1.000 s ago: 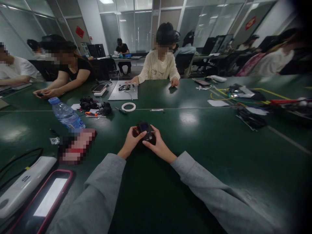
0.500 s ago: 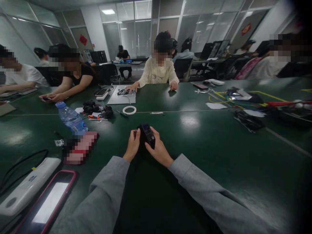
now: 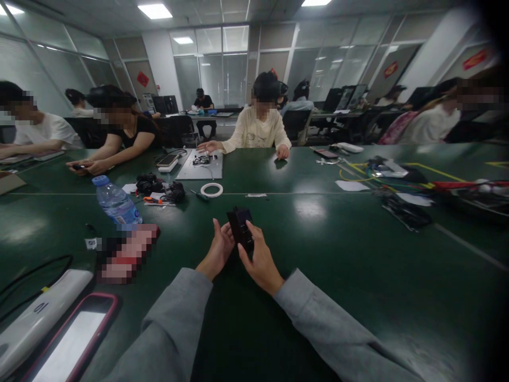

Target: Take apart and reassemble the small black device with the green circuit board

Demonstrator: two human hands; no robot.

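Note:
A small black box-shaped device [image 3: 240, 228] stands tilted on edge just above the green table [image 3: 338, 254], held between both my hands. My left hand [image 3: 218, 253] cups its left side with the fingers curled against it. My right hand [image 3: 260, 259] grips its right side, the thumb and fingers wrapped round the lower edge. Both forearms in grey sleeves rest toward the table's near edge.
At the near left lie a phone in a pink case [image 3: 73, 342] and a white power bank [image 3: 37, 315]. A water bottle [image 3: 115, 201], black parts [image 3: 159, 187] and a white tape ring [image 3: 211, 189] lie beyond. Several people sit across the table; cables [image 3: 382, 175] lie at the right.
The device has turned from lying screen-up in my hands to standing on edge with its dark side toward me. The view has tipped upward.

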